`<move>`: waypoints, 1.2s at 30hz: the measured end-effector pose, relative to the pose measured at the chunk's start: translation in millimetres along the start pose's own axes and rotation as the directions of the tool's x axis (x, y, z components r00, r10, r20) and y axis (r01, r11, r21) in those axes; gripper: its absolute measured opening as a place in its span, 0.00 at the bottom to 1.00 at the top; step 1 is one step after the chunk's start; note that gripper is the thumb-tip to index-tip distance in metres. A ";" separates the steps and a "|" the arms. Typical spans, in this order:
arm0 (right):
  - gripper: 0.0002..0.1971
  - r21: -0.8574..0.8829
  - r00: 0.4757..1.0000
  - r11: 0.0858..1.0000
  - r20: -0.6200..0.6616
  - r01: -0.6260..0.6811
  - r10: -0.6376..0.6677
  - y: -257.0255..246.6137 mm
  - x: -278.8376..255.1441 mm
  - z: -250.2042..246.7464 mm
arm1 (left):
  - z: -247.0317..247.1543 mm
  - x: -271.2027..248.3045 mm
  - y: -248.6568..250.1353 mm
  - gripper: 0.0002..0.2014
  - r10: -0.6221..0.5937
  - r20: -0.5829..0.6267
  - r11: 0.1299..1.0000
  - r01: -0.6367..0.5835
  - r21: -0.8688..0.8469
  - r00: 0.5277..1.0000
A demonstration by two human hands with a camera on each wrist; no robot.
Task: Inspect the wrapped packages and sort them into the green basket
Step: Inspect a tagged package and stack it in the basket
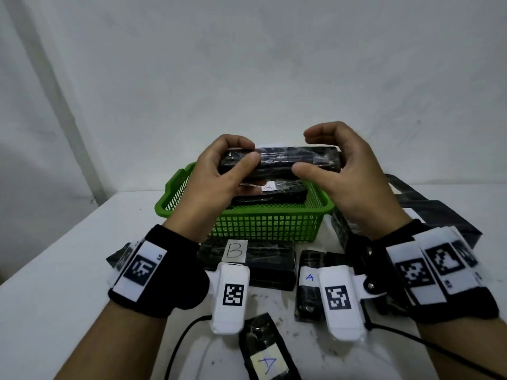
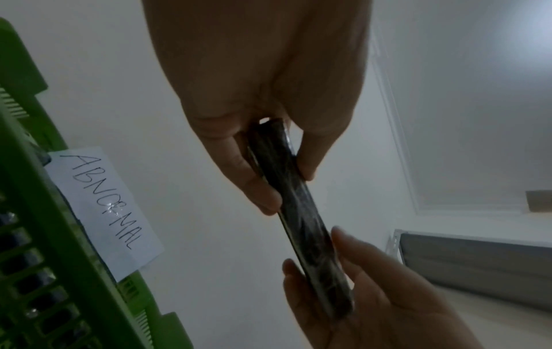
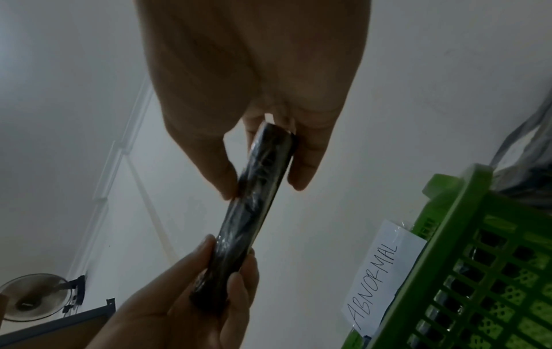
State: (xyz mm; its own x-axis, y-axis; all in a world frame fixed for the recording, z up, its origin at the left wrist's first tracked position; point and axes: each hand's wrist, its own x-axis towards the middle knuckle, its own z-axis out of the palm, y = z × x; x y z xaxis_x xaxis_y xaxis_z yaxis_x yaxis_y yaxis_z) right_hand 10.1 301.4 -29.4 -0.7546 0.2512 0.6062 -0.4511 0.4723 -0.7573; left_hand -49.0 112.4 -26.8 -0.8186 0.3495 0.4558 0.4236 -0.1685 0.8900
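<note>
Both hands held one black wrapped package level in the air, just above the green basket. The left hand gripped its left end, with the thumb on the near side and the fingers curled over the far edge. The right hand took the right end: its thumb touched the near side, while the fingers arched over the top; in the right wrist view they lay on both flat sides of the package.

The basket stood on the white desk and already had a wrapped package with a label "A" inside. A paper tag reading "ABNORMAL" hung on the far wall of the basket.

On the desk in front of the basket lay a package marked "B", one marked "A" to its right, and another "A" package nearest to the person. More black packages were piled to the right of the basket.
</note>
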 end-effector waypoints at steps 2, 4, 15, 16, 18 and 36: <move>0.21 0.005 0.997 0.997 0.019 -0.072 0.072 0.6 -0.6 -0.1 | -0.4 -0.2 0.3 0.08 0.040 0.001 0.999 -0.040 0.003 0.999; 0.20 0.050 0.987 0.986 0.024 -0.158 0.157 -0.3 -0.3 -1.0 | -0.7 0.0 0.6 0.14 0.067 0.018 0.998 -0.067 0.017 0.998; 0.14 -0.061 0.992 0.998 -0.126 -0.005 -0.002 -2.8 -2.4 4.8 | 5.9 -0.2 0.3 0.12 0.071 -0.090 0.993 -0.062 0.097 0.993; 0.14 -0.076 0.990 0.997 -0.138 0.008 -0.018 -3.8 -2.6 5.8 | 5.4 0.0 0.7 0.13 0.078 -0.094 0.993 -0.069 0.095 0.993; 0.14 -0.092 0.989 0.995 -0.144 0.026 -0.039 -5.6 -3.4 6.9 | 3.0 0.9 -1.7 0.14 0.043 -0.095 0.993 -0.032 0.114 0.995; 0.15 0.222 1.000 0.975 0.030 -0.010 0.004 -11.7 -3.4 -1.2 | -0.7 -0.6 5.3 0.13 0.093 0.020 0.993 -0.094 0.077 0.995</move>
State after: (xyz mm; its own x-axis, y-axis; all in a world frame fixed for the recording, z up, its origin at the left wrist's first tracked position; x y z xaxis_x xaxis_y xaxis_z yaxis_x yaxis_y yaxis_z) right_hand 18.5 296.0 -22.3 -0.7702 0.2275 0.5958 -0.5378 0.2704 -0.7985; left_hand -46.5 110.7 -22.3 -0.7679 0.3508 0.5361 0.5272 -0.1294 0.8398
